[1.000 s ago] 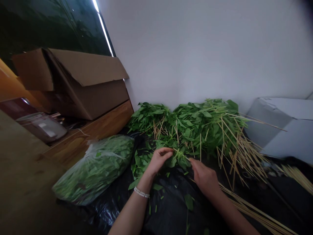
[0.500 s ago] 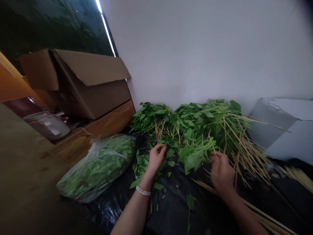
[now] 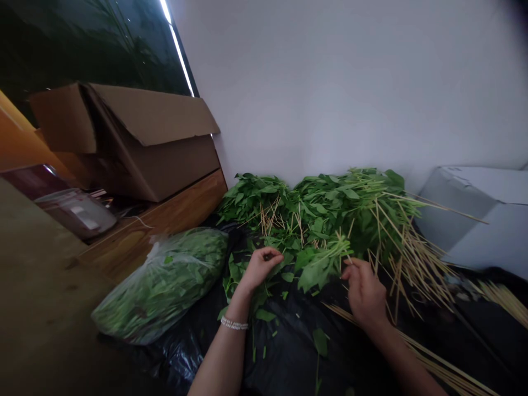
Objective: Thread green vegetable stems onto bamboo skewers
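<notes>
Over the black plastic sheet point(image 3: 289, 341), my left hand point(image 3: 263, 268) is closed in a pinch beside loose green leaves; what it holds, if anything, is too small to make out. My right hand point(image 3: 363, 286) is closed around the stem end of a leafy bunch point(image 3: 324, 267), whose leaves point left toward my left hand. Behind both hands lies a long heap of leafy greens point(image 3: 330, 195) against the wall. Thin bare stems point(image 3: 421, 264) stick out of its right side. Cut bits and a single leaf point(image 3: 320, 342) lie on the sheet.
A clear bag stuffed with greens point(image 3: 165, 283) lies at the left. Behind it an open cardboard box point(image 3: 177, 159) stands on a wooden surface point(image 3: 165, 214), near a plastic container point(image 3: 82, 214). A white box point(image 3: 490, 220) is at the right, and long stems point(image 3: 437, 363) lie front right.
My right hand has moved left with the leafy bunch. My left hand has shifted slightly, its wrist further left and its fingers stretched more to the right.
</notes>
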`<state>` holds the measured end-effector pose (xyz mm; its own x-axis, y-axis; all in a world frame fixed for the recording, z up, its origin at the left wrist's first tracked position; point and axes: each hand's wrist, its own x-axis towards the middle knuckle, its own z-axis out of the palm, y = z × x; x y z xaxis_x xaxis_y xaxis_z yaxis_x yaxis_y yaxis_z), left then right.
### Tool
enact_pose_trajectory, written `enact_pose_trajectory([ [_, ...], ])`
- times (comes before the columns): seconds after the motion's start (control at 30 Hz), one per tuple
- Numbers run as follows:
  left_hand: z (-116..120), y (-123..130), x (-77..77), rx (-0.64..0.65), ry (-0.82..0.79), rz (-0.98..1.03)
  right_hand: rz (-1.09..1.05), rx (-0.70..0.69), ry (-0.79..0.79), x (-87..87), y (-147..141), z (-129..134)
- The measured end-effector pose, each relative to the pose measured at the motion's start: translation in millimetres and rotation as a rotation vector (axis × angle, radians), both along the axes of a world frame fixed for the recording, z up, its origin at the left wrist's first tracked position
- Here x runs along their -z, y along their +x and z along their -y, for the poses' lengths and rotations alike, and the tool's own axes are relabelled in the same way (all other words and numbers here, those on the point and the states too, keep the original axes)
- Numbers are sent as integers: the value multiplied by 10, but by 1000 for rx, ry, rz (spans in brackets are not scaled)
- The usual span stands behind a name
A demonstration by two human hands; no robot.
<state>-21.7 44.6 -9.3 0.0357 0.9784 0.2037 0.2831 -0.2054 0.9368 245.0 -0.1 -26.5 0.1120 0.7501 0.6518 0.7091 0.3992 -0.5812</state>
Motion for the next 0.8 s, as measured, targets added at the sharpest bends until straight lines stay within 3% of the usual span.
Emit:
enact_pose_trajectory([
  [0.13, 5, 79, 4, -28, -155, 465, 165, -209, -29, 44, -107, 48],
  [0.3, 22, 128, 12, 0, -254, 737, 328, -290, -12, 53, -210, 89],
  [0.8, 25, 183, 53, 26, -227, 639, 502, -287, -86, 224, -215, 56],
])
